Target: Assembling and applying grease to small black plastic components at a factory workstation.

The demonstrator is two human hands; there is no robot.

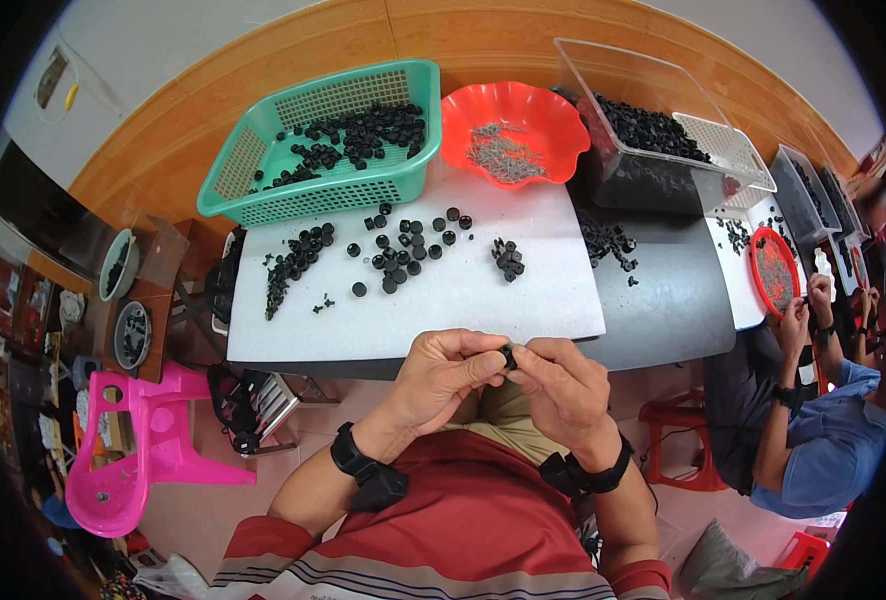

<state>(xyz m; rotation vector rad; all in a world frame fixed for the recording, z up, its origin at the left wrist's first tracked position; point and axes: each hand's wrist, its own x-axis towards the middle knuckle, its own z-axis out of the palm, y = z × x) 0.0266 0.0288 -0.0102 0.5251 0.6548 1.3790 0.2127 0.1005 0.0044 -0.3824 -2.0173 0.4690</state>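
A small black plastic part sits between the fingertips of both my hands, just in front of the table's near edge. My left hand pinches it from the left with thumb and forefinger. From the other side, my right hand grips it with thumb and fingers closed. Fingers cover most of the part, so its exact kind cannot be told. Beyond my hands, loose round black caps are scattered over the white board. A row of black pieces lies to the left, and a small cluster to the right.
Behind the board stand a green basket of black parts, a red scalloped bowl of thin metal pins and a clear bin of black pieces. A co-worker sits at the right. A pink stool stands left.
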